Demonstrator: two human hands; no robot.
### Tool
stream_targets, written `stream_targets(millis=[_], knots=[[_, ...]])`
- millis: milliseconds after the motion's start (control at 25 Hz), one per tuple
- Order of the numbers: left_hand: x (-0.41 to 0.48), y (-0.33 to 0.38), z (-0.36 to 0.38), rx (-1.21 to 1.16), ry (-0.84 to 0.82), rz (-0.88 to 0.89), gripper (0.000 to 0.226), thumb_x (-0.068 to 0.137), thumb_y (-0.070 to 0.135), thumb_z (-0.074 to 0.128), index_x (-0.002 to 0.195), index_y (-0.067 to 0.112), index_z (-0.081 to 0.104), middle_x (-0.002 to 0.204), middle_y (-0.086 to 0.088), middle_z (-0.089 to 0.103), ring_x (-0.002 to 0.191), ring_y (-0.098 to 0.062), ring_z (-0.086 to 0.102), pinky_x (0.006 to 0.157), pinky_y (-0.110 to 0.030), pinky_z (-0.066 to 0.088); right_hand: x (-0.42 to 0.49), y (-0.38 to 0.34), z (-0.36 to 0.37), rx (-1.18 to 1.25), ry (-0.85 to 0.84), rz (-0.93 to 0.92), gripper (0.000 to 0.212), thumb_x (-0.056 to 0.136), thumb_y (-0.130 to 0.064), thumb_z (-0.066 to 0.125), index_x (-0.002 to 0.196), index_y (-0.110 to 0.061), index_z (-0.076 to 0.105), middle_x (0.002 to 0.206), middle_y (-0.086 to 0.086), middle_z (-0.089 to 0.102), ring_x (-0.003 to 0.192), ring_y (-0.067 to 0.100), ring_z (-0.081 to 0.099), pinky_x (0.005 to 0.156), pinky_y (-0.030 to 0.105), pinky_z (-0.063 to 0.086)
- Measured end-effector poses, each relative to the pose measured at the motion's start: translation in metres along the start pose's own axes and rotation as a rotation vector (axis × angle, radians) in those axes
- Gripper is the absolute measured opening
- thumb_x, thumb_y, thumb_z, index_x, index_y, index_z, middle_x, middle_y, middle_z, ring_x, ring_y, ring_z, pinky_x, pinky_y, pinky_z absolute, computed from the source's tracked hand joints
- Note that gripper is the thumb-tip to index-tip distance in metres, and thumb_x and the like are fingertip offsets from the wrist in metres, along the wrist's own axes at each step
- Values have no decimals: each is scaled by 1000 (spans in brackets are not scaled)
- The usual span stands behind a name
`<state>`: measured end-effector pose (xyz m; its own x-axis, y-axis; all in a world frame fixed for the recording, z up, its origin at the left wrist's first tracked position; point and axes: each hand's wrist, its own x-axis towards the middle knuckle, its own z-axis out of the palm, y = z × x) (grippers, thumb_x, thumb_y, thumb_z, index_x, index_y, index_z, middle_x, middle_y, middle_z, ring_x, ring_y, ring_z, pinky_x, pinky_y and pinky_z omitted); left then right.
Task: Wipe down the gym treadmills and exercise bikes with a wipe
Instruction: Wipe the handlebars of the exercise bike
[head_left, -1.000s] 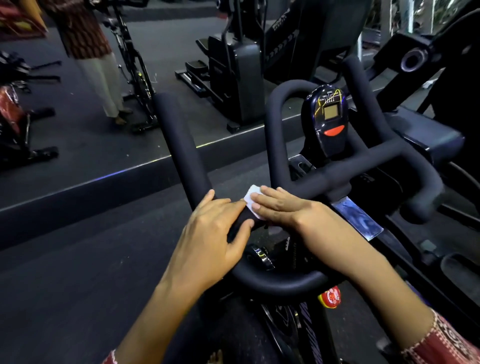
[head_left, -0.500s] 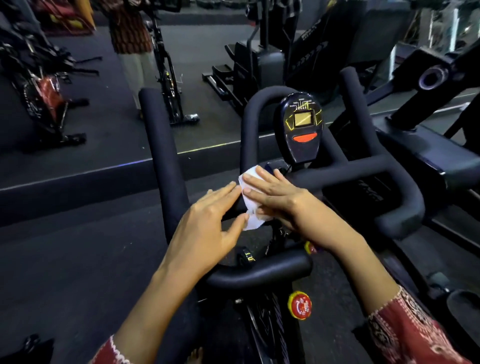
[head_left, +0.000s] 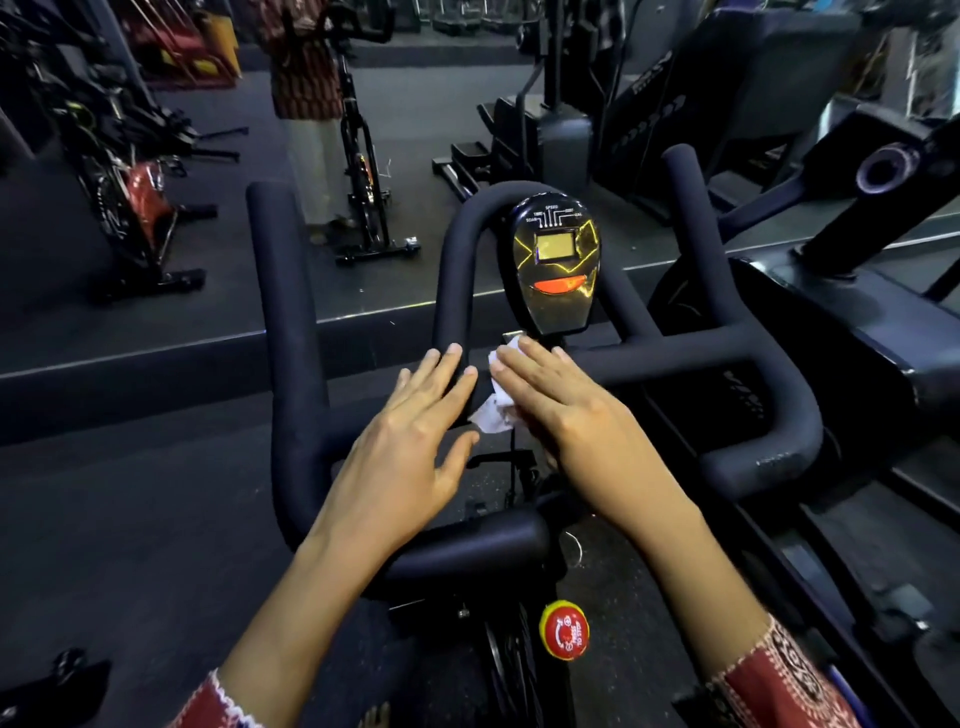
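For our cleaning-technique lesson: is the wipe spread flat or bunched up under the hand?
Bunched up: the wipe shows creased, folded edges poking out from under the flat right hand on the handlebar.

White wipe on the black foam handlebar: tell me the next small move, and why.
Probably slide the right hand, flat on the crumpled white wipe, rightward along the black foam handlebar. The wipe sits at the loop's base under the black console, and the left hand rests flat beside it.

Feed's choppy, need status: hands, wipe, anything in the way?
Left hand open, fingertips on black foam handlebar. Right hand flat, pressing crumpled white wipe onto it. Glossy black console close ahead, not blocking.
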<state>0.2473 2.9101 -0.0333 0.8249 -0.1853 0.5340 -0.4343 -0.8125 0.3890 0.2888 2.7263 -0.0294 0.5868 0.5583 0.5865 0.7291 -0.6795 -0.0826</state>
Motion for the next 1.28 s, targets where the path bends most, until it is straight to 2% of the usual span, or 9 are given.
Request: stream_targets(millis=[200,320,400,680,880,1000,1080,1160,1280], knots=[[1,3,2,107,25,35,48,83,10,58,130,3,54,143,-11,42,133,-23,35,112,-33,20,-31,17,-29,-2,198,326,55,66,10,66,121,0,64,128,18,60,116,36,59,87,35,53],[2,4,3,143,34,42,47,82,5,59,128,2,56,140,-16,47,130,-27,38,107,-45,29,-16,22,-18,131,312,527,38,87,0,53,124,9,56,129,25,57,123,38,53,106,20,31],[2,3,3,155,40,40,47,81,7,56,128,2,57,140,-15,47,130,-27,38,109,-40,28,-4,10,-4,150,291,603,35,93,-6,48,122,10,56,128,26,55,126,42,48,107,15,22],[3,3,4,113,36,29,48,80,5,56,128,0,56,139,-16,46,129,-31,38,110,-35,17,-27,-12,-14,120,390,464,33,79,12,61,111,8,67,119,18,65,116,31,60,104,26,38],[3,3,5,89,38,34,48,79,4,57,127,-2,57,138,-18,47,129,-29,38,110,-36,18,-13,-5,2,167,240,586,48,92,-15,50,136,5,47,144,17,44,139,28,31,112,10,9],[3,2,5,71,34,28,47,80,4,56,127,-1,57,139,-18,47,130,-29,37,111,-36,18,-21,-12,-2,109,335,535,42,77,11,58,119,9,62,124,22,61,122,36,54,108,20,28],[3,2,5,66,33,25,48,80,4,56,128,-1,56,139,-18,46,130,-30,37,111,-35,17,-25,-16,-12,151,398,483,36,74,15,59,107,8,68,109,18,69,105,29,63,99,19,40],[3,2,5,61,36,20,48,81,5,55,128,0,56,140,-17,45,131,-29,36,111,-35,16,-22,-18,-14,185,415,481,27,80,8,63,107,5,69,105,13,69,100,21,60,96,13,39],[3,1,5,53,33,28,48,81,4,55,128,-1,56,140,-17,45,131,-29,36,111,-35,16,-13,-15,-4,96,323,553,37,89,-12,59,123,1,61,128,14,60,123,30,50,106,8,21]])
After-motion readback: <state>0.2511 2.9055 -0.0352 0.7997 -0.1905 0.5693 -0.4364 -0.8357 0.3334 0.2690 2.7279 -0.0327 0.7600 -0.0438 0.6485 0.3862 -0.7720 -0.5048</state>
